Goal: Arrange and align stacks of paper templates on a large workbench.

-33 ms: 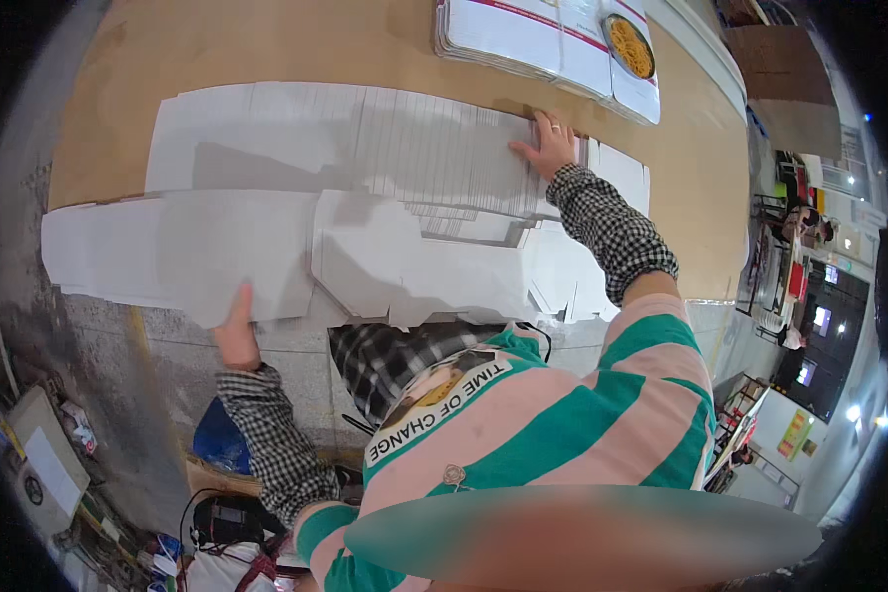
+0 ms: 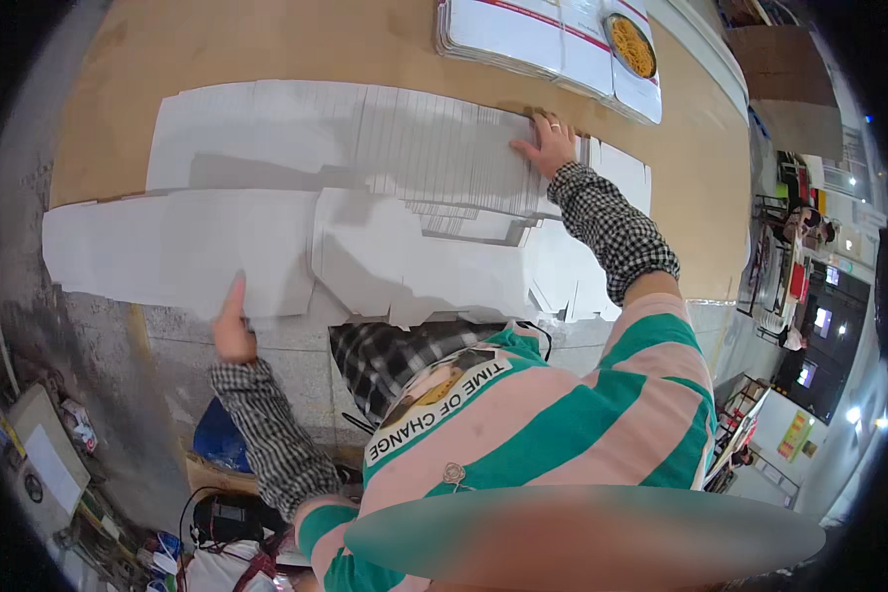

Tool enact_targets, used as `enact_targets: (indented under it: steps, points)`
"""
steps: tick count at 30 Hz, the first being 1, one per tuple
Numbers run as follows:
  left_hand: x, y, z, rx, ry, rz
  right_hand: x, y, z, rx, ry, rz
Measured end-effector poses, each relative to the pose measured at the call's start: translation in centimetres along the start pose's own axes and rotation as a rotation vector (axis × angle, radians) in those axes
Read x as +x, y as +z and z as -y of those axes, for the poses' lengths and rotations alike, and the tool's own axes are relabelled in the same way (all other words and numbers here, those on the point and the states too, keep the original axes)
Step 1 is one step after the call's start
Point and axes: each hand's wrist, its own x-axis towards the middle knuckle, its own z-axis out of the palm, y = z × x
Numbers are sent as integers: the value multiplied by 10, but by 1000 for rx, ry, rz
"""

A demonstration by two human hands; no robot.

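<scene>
A long fanned row of white carton sheets [image 2: 414, 133] lies across the tan table. My right hand [image 2: 551, 146] rests on its right end with fingers spread. A second, nearer row of white sheets [image 2: 99, 242] overlaps along the table's front edge. My left hand [image 2: 235, 333] is at the near edge of a broad white carton sheet [image 2: 197, 247] in that row. One digit lies over its top; the other fingers are hidden at the edge, seemingly pinching it. To the right, white carton blanks [image 2: 434, 271] with cut tabs lie in front of my body.
A strapped stack of white printed cartons [image 2: 533, 39] stands at the far side of the brown table [image 2: 296, 39]. Below the left front are a blue object [image 2: 222, 434] and a black bag [image 2: 232, 523]. Other people and tables show at the far right.
The broad sheet by my left hand, blurred and overhanging the row's near edge earlier, now lies in line with it. My left hand has shifted slightly left; the right has stayed in place.
</scene>
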Motion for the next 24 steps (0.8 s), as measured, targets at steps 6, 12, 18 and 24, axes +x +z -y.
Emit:
enact_targets:
  steps: [6,12,18,24]
  points:
    - [-28,42,-54,238,-115,-76,9,-12,7,-99,37,238]
    - [9,11,-10,42,-43,-108,9,-10,1,-34,24,212]
    - [-23,47,-45,190,-59,-143,6,-5,-1,-69,53,220]
    - [6,7,-12,29,26,-68,17,-15,11,-51,72,315]
